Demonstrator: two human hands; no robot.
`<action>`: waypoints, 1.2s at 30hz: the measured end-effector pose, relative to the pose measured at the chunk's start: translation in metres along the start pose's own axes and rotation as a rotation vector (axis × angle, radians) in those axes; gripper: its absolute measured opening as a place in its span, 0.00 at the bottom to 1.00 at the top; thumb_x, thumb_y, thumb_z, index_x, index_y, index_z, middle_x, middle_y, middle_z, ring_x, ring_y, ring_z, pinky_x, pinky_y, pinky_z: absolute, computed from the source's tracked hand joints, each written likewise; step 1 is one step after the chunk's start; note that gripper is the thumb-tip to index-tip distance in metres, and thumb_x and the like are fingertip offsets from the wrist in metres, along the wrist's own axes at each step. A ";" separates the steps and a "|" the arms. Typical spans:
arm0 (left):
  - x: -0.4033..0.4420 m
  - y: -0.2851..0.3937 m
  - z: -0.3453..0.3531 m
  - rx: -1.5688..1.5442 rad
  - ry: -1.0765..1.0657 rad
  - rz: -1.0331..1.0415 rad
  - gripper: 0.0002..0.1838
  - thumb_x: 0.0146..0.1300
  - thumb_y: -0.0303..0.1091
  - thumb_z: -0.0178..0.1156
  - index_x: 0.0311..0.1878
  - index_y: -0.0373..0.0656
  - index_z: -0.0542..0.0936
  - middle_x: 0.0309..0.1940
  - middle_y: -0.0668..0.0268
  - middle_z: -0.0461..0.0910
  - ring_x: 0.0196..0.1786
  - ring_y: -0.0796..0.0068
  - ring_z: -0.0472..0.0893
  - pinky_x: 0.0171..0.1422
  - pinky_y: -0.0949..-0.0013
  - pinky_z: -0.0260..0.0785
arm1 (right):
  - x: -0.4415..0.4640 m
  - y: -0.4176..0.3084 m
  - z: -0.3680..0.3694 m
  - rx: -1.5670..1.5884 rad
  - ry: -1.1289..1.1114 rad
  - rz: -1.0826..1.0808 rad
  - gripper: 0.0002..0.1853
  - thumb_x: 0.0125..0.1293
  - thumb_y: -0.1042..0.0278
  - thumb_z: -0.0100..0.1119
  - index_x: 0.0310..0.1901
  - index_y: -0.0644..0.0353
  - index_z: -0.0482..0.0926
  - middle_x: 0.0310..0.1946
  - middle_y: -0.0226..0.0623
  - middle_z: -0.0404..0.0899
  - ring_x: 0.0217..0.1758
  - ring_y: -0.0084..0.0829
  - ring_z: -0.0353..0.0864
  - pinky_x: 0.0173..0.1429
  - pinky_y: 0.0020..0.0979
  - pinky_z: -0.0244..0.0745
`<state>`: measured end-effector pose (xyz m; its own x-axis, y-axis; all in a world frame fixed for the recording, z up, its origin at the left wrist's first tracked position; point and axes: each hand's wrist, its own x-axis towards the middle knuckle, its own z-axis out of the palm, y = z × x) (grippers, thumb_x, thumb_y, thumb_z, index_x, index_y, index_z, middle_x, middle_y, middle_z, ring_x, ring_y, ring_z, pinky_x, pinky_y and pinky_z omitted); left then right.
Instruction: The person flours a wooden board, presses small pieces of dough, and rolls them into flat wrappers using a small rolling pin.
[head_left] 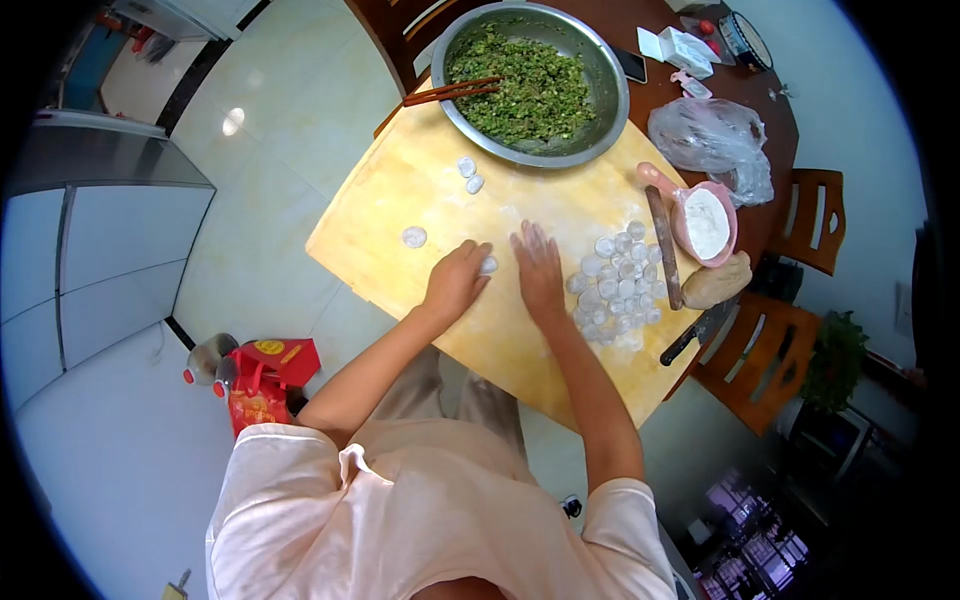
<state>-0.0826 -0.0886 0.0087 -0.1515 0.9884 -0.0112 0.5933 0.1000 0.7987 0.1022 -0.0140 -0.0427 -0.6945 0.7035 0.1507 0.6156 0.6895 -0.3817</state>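
My left hand [460, 279] rests low on the floured wooden board [380, 190], its thumb and fingers curled around a small dough piece [488, 265]. Just to the right, my right hand [538, 262] lies palm down with fingers stretched out and whitened by flour; no object shows in it. One flattened dough round [414, 237] sits to the left of my hands, and two small dough pieces [470, 175] lie farther up. Many floured dough rounds [610, 285] are clustered to the right of my right hand.
A metal bowl [614, 110] of chopped green filling [530, 85] stands at the board's far edge, with chopsticks [450, 91] across it. Along the right are a rolling pin [664, 245], a pink flour scoop [727, 235], a dough lump [718, 282], a knife [682, 345] and a plastic bag [705, 135].
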 end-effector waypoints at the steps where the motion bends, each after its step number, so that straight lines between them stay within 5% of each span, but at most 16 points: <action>1: 0.003 -0.005 0.005 0.005 -0.016 0.022 0.16 0.53 0.25 0.67 0.46 0.40 0.77 0.40 0.56 0.75 0.41 0.50 0.79 0.43 0.54 0.73 | 0.015 0.004 -0.004 0.027 0.000 -0.003 0.24 0.70 0.74 0.45 0.68 0.56 0.71 0.74 0.46 0.63 0.78 0.49 0.60 0.78 0.53 0.54; 6: 0.008 -0.005 0.028 0.008 -0.062 0.064 0.17 0.54 0.26 0.67 0.47 0.42 0.77 0.41 0.57 0.76 0.41 0.51 0.79 0.43 0.54 0.73 | 0.015 0.019 -0.019 -0.088 -0.008 0.064 0.24 0.70 0.76 0.44 0.67 0.58 0.72 0.73 0.47 0.65 0.77 0.49 0.62 0.78 0.54 0.52; 10: 0.006 0.002 0.039 -0.042 -0.045 0.034 0.15 0.54 0.26 0.67 0.46 0.42 0.77 0.41 0.56 0.75 0.41 0.50 0.79 0.43 0.53 0.73 | 0.001 0.020 -0.037 -0.190 0.043 0.359 0.20 0.71 0.75 0.45 0.62 0.60 0.76 0.70 0.49 0.70 0.75 0.50 0.65 0.77 0.55 0.53; 14: 0.003 0.011 0.047 -0.106 -0.032 0.071 0.15 0.55 0.25 0.66 0.47 0.41 0.78 0.39 0.55 0.76 0.41 0.48 0.79 0.43 0.54 0.73 | 0.036 -0.004 -0.017 0.240 0.276 0.257 0.20 0.72 0.70 0.46 0.63 0.61 0.75 0.69 0.50 0.70 0.74 0.52 0.65 0.78 0.51 0.53; 21: 0.029 -0.007 -0.024 -0.107 0.111 -0.039 0.16 0.55 0.22 0.64 0.49 0.37 0.78 0.45 0.51 0.77 0.48 0.46 0.79 0.51 0.53 0.73 | 0.054 -0.034 0.009 -0.098 0.043 0.385 0.32 0.68 0.63 0.59 0.72 0.58 0.65 0.78 0.44 0.55 0.81 0.49 0.52 0.79 0.59 0.46; 25: 0.075 -0.020 -0.032 -0.011 0.282 0.120 0.22 0.51 0.19 0.65 0.52 0.35 0.78 0.50 0.51 0.78 0.52 0.47 0.78 0.56 0.55 0.74 | 0.066 -0.034 0.006 -0.145 0.018 0.333 0.34 0.67 0.61 0.61 0.73 0.59 0.64 0.78 0.45 0.55 0.81 0.50 0.51 0.78 0.61 0.45; 29: 0.103 -0.051 -0.016 0.176 0.133 0.266 0.15 0.65 0.27 0.57 0.53 0.35 0.77 0.49 0.50 0.79 0.53 0.49 0.78 0.57 0.57 0.73 | 0.068 -0.027 0.008 -0.140 0.011 0.289 0.34 0.67 0.61 0.61 0.73 0.59 0.64 0.78 0.45 0.56 0.81 0.51 0.51 0.78 0.61 0.45; 30: 0.108 -0.047 -0.021 0.108 0.031 0.200 0.10 0.70 0.31 0.52 0.46 0.34 0.78 0.45 0.51 0.79 0.50 0.49 0.78 0.55 0.56 0.73 | 0.068 -0.026 0.009 -0.130 0.010 0.286 0.33 0.67 0.62 0.60 0.73 0.59 0.64 0.78 0.45 0.55 0.81 0.51 0.51 0.78 0.60 0.45; 36: 0.077 -0.039 -0.008 0.084 -0.116 0.300 0.09 0.60 0.30 0.62 0.41 0.37 0.76 0.36 0.52 0.75 0.42 0.48 0.79 0.46 0.52 0.73 | 0.044 -0.015 0.000 -0.091 0.021 0.160 0.29 0.67 0.69 0.59 0.70 0.59 0.68 0.76 0.44 0.60 0.79 0.46 0.57 0.78 0.56 0.50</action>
<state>-0.1238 -0.0168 -0.0184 0.1282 0.9811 0.1450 0.6620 -0.1935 0.7241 0.0625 0.0072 -0.0301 -0.5777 0.8082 0.1144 0.7495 0.5807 -0.3180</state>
